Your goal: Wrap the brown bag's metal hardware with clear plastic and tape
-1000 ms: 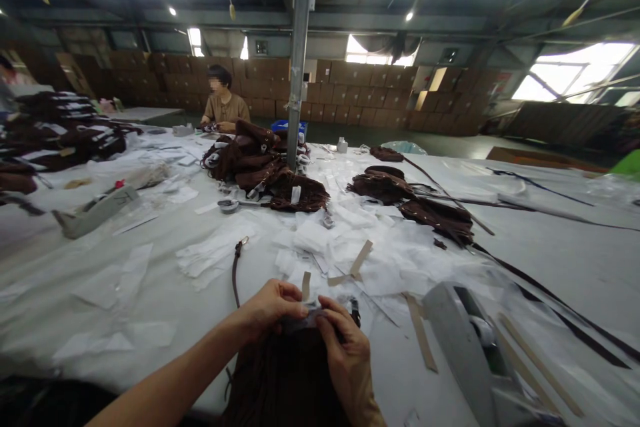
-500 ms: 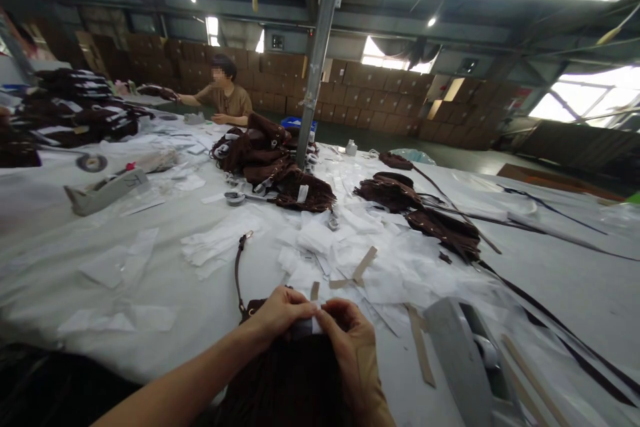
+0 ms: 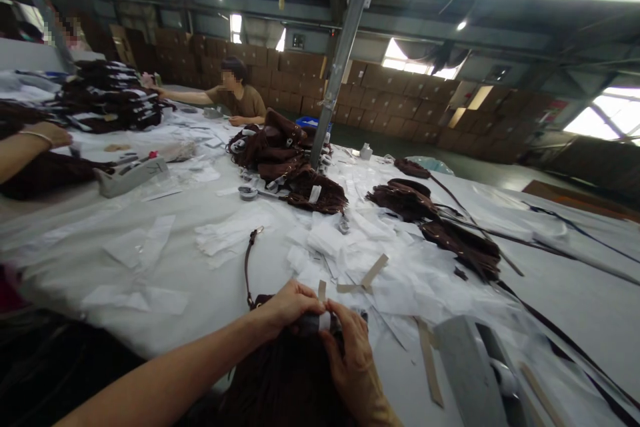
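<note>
A dark brown suede-like bag (image 3: 280, 373) lies in front of me at the table edge. Its short strap (image 3: 247, 263), ending in a metal buckle, sticks up to the left. Around a part at the bag's top runs a white strip (image 3: 325, 321). My left hand (image 3: 294, 303) is closed over that part, left of the strip, its fingertips partly hidden. Thumb and fingers of my right hand (image 3: 350, 350) close round the strip from the right. A small tan strip (image 3: 322, 290) shows just beyond my fingertips.
A grey tape dispenser (image 3: 470, 367) stands at right. White paper pieces (image 3: 325, 237) cover the middle. Brown bags (image 3: 295, 160) are heaped by a metal post (image 3: 345, 47), with more at right (image 3: 460, 247). At left are a co-worker's hand (image 3: 50, 135) and another dispenser (image 3: 133, 177).
The view has swung left, bringing a co-worker's forearm in at the left edge. My right fingers have shifted from pinching at the white strip's edge to curling over it. My left hand stays on the bag.
</note>
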Demonstrator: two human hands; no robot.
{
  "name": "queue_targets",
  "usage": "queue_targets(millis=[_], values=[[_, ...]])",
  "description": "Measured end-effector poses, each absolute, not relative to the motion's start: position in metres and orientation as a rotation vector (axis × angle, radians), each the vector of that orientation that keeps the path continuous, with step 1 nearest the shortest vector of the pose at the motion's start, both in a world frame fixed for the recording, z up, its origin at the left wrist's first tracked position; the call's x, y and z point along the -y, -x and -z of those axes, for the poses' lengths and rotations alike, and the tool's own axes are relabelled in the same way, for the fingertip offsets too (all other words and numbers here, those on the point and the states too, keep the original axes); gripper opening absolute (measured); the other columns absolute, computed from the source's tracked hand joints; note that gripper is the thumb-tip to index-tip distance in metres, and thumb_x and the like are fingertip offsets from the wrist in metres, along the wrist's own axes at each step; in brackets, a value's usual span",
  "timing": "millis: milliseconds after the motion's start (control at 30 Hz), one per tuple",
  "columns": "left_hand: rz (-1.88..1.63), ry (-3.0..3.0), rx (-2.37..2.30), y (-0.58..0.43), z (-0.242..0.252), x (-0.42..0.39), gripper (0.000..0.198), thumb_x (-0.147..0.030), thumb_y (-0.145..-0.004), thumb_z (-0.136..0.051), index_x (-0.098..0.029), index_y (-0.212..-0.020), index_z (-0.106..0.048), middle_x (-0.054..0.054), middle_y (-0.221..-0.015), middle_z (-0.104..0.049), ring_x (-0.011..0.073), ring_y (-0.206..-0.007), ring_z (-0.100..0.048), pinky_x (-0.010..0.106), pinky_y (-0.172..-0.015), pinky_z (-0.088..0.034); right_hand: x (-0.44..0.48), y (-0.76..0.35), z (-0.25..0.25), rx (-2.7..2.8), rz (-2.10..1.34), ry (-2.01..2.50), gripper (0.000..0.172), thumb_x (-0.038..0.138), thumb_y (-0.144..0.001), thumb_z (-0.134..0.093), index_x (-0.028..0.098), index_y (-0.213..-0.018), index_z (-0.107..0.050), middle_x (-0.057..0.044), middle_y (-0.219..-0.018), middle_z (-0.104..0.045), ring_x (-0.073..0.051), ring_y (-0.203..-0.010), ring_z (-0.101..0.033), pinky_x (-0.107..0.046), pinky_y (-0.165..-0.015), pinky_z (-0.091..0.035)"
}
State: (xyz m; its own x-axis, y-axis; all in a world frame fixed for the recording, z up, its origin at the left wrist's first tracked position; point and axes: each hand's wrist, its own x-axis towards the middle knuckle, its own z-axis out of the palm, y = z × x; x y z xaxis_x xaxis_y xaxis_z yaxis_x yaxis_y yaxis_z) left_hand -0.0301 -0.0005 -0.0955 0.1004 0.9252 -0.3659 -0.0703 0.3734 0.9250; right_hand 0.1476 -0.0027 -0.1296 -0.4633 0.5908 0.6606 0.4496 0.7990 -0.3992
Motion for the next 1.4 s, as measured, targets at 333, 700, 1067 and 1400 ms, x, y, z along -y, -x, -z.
queue_targets(millis=[333, 700, 1067, 1400], values=[[-0.887, -0.980, -1.306, 0.019, 0.111, -0.001, 0.034, -0.044, -0.074, -0.052, -0.018, -0.051, -0.047, -0.004, -0.041, -0.040, 0.0073, -0.030, -0.032, 0.019, -0.028, -0.027, 0.001, -0.147, 0.109, 2.230, -0.454, 0.877, 0.052, 0.017, -0.086, -0.050, 0.021, -0.136, -0.037, -0.010, -0.106, -0.060, -0.025, -0.101, -0.057, -0.042, -0.090, -0.048], [-0.924, -1.117, -1.328, 0.020, 0.115, 0.001, 0.029, -0.034, -0.073, -0.050, -0.019, -0.049, -0.044, -0.006, -0.039, -0.035, 0.0064, -0.029, -0.028, 0.018, -0.027, -0.023, 0.007, -0.145, 0.110, 2.189, -0.503, 0.887, 0.037, 0.016, -0.078, -0.057, 0.021, -0.114, -0.050, -0.007, -0.100, -0.062, -0.023, -0.092, -0.059, -0.038, -0.083, -0.049], [-0.859, -1.127, -1.180, 0.033, 0.090, 0.014, 0.027, -0.033, -0.062, -0.066, -0.014, -0.081, -0.067, -0.003, -0.062, -0.053, 0.0091, -0.051, -0.044, 0.017, -0.039, -0.031, 0.002, -0.148, 0.117, 2.232, -0.259, 0.877, 0.024, 0.021, -0.089, -0.053, 0.026, -0.110, -0.064, -0.007, -0.101, -0.063, -0.025, -0.094, -0.058, -0.044, -0.082, -0.047], [-0.903, -1.238, -1.242, 0.036, 0.095, 0.021, 0.021, -0.021, -0.060, -0.064, -0.012, -0.077, -0.072, -0.004, -0.055, -0.053, 0.0090, -0.051, -0.042, 0.021, -0.049, -0.030, -0.004, -0.151, 0.104, 1.891, -0.900, 1.103, 0.052, 0.031, -0.086, -0.057, 0.017, -0.134, -0.043, -0.007, -0.096, -0.070, -0.019, -0.079, -0.067, -0.029, -0.066, -0.054]])
